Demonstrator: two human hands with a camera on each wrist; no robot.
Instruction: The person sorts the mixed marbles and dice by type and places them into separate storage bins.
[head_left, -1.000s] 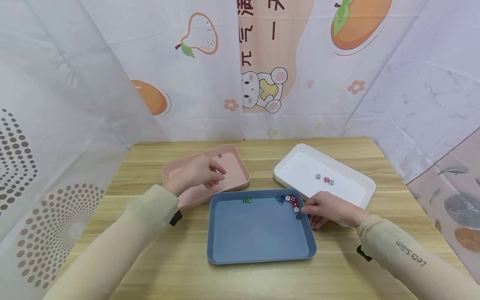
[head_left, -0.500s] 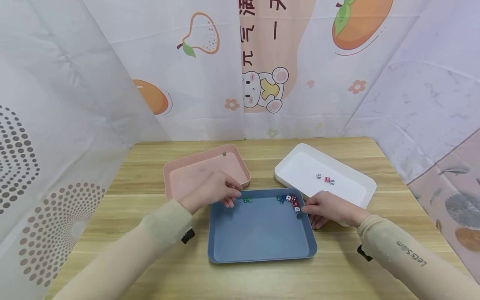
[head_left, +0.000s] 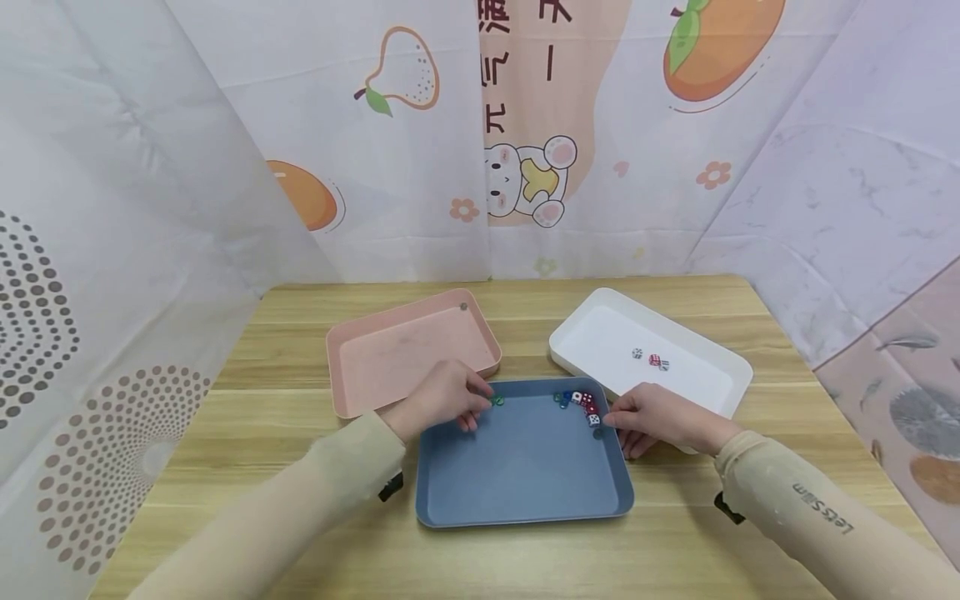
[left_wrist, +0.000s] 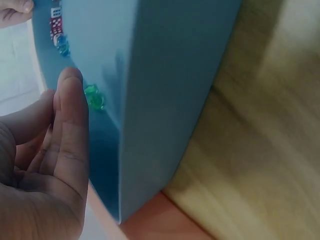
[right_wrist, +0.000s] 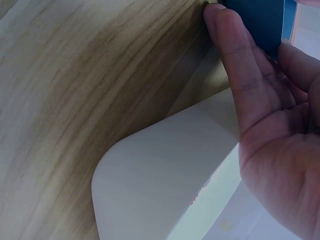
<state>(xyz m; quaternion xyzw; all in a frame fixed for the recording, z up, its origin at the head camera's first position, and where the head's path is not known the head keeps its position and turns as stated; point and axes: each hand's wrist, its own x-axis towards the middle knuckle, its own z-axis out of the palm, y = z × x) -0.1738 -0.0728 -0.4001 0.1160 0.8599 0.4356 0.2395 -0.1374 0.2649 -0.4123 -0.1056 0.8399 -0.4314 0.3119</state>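
Observation:
My left hand reaches over the back left corner of the blue tray. Its fingertips are right at the green see-through beads; in the left wrist view, thumb and fingers are near each other beside the green beads, with nothing visible between them. My right hand holds the blue tray's right wall, thumb at the rim and fingers outside. Inside that corner lie red dice, white dice, blue beads and a dark bead.
Behind on the left, a pink tray has one small bead near its far right corner. A white tray at the back right holds a red die and pale dice. All stand on a wooden table.
My left hand has moved from over the pink tray right and nearer to the blue tray's green beads. The bead in the pink tray has rolled right. My right hand stays put.

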